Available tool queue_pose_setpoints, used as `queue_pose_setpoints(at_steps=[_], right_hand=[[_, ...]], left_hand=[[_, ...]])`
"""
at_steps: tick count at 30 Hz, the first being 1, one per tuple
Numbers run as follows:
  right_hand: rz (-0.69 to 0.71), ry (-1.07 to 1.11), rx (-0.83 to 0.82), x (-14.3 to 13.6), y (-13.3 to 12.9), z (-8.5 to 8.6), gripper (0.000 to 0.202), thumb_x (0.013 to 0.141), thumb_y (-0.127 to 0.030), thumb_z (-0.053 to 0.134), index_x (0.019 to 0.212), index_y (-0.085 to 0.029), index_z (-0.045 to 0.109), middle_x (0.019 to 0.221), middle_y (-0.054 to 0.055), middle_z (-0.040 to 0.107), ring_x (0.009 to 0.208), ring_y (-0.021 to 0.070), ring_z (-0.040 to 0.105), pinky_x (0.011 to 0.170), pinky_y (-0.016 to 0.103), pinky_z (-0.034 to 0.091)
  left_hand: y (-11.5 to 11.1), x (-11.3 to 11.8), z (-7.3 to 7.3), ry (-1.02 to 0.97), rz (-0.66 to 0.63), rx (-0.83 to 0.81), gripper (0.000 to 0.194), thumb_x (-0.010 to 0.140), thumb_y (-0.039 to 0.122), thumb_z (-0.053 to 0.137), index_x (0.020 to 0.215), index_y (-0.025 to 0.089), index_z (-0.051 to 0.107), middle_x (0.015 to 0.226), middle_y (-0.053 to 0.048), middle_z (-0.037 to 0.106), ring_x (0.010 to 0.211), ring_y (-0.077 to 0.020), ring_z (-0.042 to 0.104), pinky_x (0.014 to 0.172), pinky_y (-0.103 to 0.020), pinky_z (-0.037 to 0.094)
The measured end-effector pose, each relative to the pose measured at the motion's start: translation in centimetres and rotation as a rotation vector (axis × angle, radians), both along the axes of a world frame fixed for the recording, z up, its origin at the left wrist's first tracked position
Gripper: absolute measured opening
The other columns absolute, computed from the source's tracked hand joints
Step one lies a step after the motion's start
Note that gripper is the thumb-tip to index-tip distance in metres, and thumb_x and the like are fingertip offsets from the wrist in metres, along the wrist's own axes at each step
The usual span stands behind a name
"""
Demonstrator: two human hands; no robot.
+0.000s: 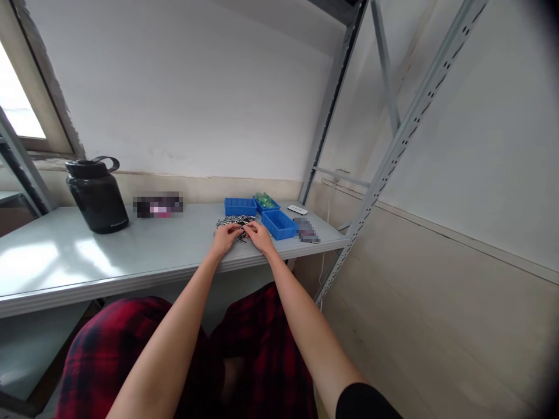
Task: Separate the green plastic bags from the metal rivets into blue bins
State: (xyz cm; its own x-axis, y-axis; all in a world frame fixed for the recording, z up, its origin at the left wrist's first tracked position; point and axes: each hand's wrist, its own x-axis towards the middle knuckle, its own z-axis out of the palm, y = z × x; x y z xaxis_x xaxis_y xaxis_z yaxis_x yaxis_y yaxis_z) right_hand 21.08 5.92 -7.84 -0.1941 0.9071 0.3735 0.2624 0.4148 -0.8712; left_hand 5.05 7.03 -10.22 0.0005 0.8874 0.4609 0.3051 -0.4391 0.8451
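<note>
My left hand (224, 238) and my right hand (259, 234) meet at a pile of thin silvery metal pieces (231, 220) near the front edge of the table. Both hands are closed, thumbs and fingers pinched close together over the pile. Whatever they hold is too small to make out. Right behind the pile is a blue plastic bin (240, 208). Another blue bin (283, 231) lies just right of my right hand. Behind that, a third blue bin (274, 208) contains green items (264, 200) in what looks like clear wrapping.
A large black bottle (98, 201) stands at the left of the grey table (174, 244). Toward the back lies a blurred-out dark item (158, 205). At right are a white flat object (297, 209) and another blurred item (307, 230). A metal shelf post (393, 157) rises at the table's right end.
</note>
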Motion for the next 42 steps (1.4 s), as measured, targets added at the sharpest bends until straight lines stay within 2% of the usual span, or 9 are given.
queue_pose_setpoints(at_steps=[7,13,17,22,27,35,42], right_hand=[[0.023,-0.01,0.002,0.0,-0.3,0.2,0.022,0.083,-0.041,0.057,0.082,-0.019,0.063,0.074,0.003,0.067,0.069,0.0182,0.062,0.069,0.029,0.048],[0.036,-0.007,0.028,0.1,-0.3,0.2,0.023,0.086,-0.041,0.055,0.08,-0.02,0.062,0.07,0.002,0.064,0.067,0.0164,0.06,0.07,0.029,0.047],[0.012,-0.017,0.033,0.1,-0.1,0.1,0.024,0.087,-0.04,0.052,0.076,-0.02,0.06,0.068,0.001,0.063,0.066,0.0163,0.059,0.07,0.028,0.047],[-0.013,0.055,0.008,0.2,0.2,-0.1,0.022,0.088,-0.039,0.05,0.079,-0.021,0.057,0.067,0.0,0.061,0.065,0.016,0.058,0.067,0.028,0.047],[-0.019,0.113,0.002,0.2,0.4,-0.2,0.02,0.087,-0.037,0.05,0.079,-0.02,0.057,0.064,0.0,0.059,0.06,0.0153,0.055,0.061,0.027,0.045],[-0.065,0.046,0.026,0.2,0.7,-0.6,0.022,0.088,-0.038,0.048,0.077,-0.021,0.058,0.065,-0.001,0.061,0.061,0.0151,0.055,0.066,0.027,0.045],[-0.068,0.034,0.032,0.3,0.7,-0.6,0.022,0.088,-0.036,0.048,0.075,-0.021,0.059,0.064,-0.001,0.061,0.062,0.0158,0.055,0.068,0.028,0.045]], left_hand=[[-0.3,0.0,0.1,-0.038,0.012,-0.069,0.027,0.067,0.037,0.072,0.085,0.017,0.07,0.074,-0.006,0.073,0.074,-0.0244,0.068,0.073,-0.035,0.051],[-0.7,0.1,0.4,-0.069,-0.046,-0.077,0.03,0.065,0.035,0.073,0.089,0.017,0.069,0.071,-0.005,0.073,0.073,-0.0249,0.07,0.074,-0.037,0.052],[-0.8,0.2,0.5,-0.113,-0.024,-0.056,0.029,0.065,0.033,0.073,0.089,0.017,0.07,0.076,-0.006,0.074,0.076,-0.0249,0.07,0.077,-0.038,0.053],[-0.7,0.2,0.6,-0.079,0.003,-0.057,0.022,0.07,0.036,0.07,0.081,0.017,0.072,0.081,-0.008,0.075,0.079,-0.0254,0.068,0.078,-0.038,0.052],[-0.7,0.1,0.5,-0.036,0.024,-0.01,0.025,0.077,0.041,0.063,0.08,0.018,0.071,0.08,-0.007,0.073,0.078,-0.0238,0.065,0.078,-0.036,0.049],[-0.5,0.2,0.2,-0.031,0.043,0.037,0.028,0.081,0.044,0.056,0.079,0.018,0.066,0.069,-0.004,0.066,0.066,-0.0195,0.058,0.068,-0.032,0.046],[-0.4,0.2,0.2,-0.017,0.044,0.033,0.026,0.083,0.042,0.055,0.074,0.019,0.064,0.068,-0.004,0.065,0.062,-0.0187,0.057,0.066,-0.032,0.046]])
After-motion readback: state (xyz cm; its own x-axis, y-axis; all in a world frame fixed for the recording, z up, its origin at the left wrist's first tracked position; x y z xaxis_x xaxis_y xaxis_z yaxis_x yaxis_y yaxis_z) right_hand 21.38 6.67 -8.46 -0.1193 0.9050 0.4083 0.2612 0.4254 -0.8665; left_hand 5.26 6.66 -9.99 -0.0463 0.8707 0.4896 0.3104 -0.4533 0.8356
